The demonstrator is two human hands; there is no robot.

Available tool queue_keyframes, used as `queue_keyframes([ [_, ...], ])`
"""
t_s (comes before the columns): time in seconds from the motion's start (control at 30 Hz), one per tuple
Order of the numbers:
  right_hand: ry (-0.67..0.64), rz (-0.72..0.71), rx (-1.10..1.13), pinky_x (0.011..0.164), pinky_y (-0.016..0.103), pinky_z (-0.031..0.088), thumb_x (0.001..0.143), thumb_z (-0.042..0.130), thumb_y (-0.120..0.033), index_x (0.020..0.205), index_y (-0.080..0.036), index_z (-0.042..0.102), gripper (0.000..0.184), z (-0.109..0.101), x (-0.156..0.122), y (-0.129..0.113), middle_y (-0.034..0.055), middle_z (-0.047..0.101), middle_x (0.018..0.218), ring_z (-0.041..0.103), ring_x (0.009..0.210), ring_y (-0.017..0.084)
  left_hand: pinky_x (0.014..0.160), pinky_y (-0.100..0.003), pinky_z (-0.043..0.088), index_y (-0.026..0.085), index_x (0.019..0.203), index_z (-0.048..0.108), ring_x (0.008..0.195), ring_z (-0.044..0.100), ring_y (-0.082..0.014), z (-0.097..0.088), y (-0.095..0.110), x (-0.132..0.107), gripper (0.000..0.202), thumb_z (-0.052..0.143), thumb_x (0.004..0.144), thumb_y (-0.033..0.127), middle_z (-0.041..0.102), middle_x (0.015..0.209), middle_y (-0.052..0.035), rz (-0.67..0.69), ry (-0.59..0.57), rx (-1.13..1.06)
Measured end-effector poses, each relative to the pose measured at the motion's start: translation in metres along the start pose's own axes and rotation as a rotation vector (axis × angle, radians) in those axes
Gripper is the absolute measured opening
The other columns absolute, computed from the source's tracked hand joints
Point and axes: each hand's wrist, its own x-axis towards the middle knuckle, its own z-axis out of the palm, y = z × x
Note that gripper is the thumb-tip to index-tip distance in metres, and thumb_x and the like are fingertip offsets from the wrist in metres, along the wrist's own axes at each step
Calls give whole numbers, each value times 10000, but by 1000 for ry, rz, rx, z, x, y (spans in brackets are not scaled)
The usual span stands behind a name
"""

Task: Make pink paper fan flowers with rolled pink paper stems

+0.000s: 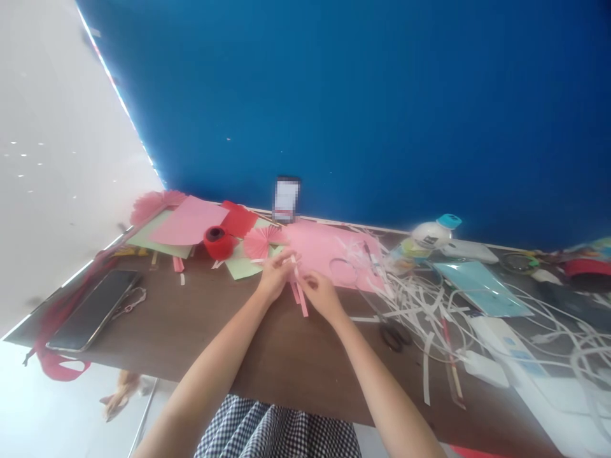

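Note:
At the middle of the table, my left hand (277, 275) pinches a narrow pale paper strip (294, 259) near its upper end. My right hand (319, 294) is closed beside it, with curled fingertips at the same strip. Pink paper strips (302, 304) stick out below and between the hands, touching or just under them. Behind the hands lies a large pink sheet (315, 245). A pleated pink paper fan (261, 243) lies just beyond my left hand, partly over a light green sheet (241, 267). Fine detail at the fingertips is blurred.
A red ribbon roll (217, 243), a pink sheet (193, 219) and a black phone (95, 312) lie left. Another phone (286, 198) leans on the blue wall. Scissors (394, 336), tangled white paper strips (415, 299), a white bottle (432, 234) and a power strip (506, 353) crowd the right.

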Motion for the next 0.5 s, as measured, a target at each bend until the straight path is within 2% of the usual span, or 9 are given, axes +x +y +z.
queue_keyframes([
  [0.1, -8, 21, 113, 647, 277, 459, 767, 499, -400, 741, -163, 556, 245, 4, 1, 3, 40, 622, 722, 596, 688, 168, 916, -388, 397, 140, 903, 600, 1023, 544, -246, 1, 0, -2, 356, 715, 567, 133, 589, 995, -71, -8, -7, 14],
  [0.23, 10, 18, 125, 655, 282, 459, 782, 483, -380, 764, -166, 542, 222, 4, 2, 7, 40, 623, 738, 597, 695, 164, 854, -403, 435, 207, 1084, 509, 944, 589, -236, 2, 1, -4, 525, 709, 598, 194, 601, 1006, -76, -78, -32, 48],
  [0.37, -20, -9, 72, 659, 279, 452, 803, 452, -357, 824, -171, 538, 205, 5, -2, 5, 41, 627, 781, 589, 693, 150, 825, -427, 449, 119, 949, 587, 875, 611, -255, 1, -1, -4, 393, 698, 613, 289, 638, 923, -125, -119, -28, 156],
  [0.5, -43, 8, 38, 573, 253, 441, 795, 449, -365, 850, -175, 536, 217, 5, -4, 1, 21, 615, 717, 566, 598, 132, 900, -425, 403, 110, 887, 622, 937, 591, -252, -5, -2, 1, 310, 682, 641, 288, 626, 996, -138, -113, 45, 81],
])
